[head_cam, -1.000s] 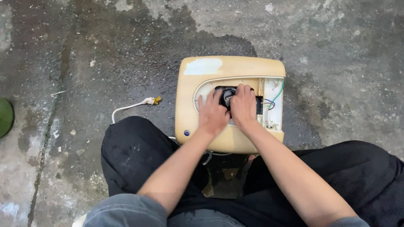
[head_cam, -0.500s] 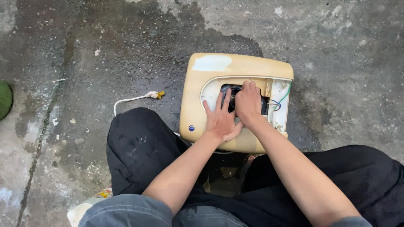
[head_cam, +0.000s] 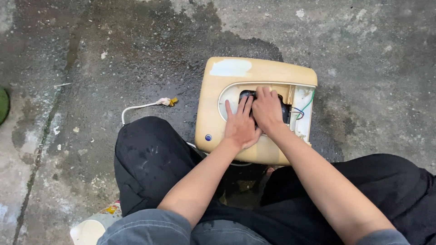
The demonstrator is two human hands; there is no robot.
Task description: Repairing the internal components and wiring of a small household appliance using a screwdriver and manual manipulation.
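Black part [head_cam: 268, 105] — seemingly under both hands

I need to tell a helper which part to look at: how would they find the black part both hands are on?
Find the yellowed plastic casing on the wet concrete floor. Its open cavity holds the black part, under the left hand and right hand. It is the only dark piece, beside coloured wires.

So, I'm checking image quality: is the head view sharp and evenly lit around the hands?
Head view: soft, even daylight, no glare; left hand and right hand sharp on the yellowed casing; dark part under them lacks detail; wet concrete floor reads dark.
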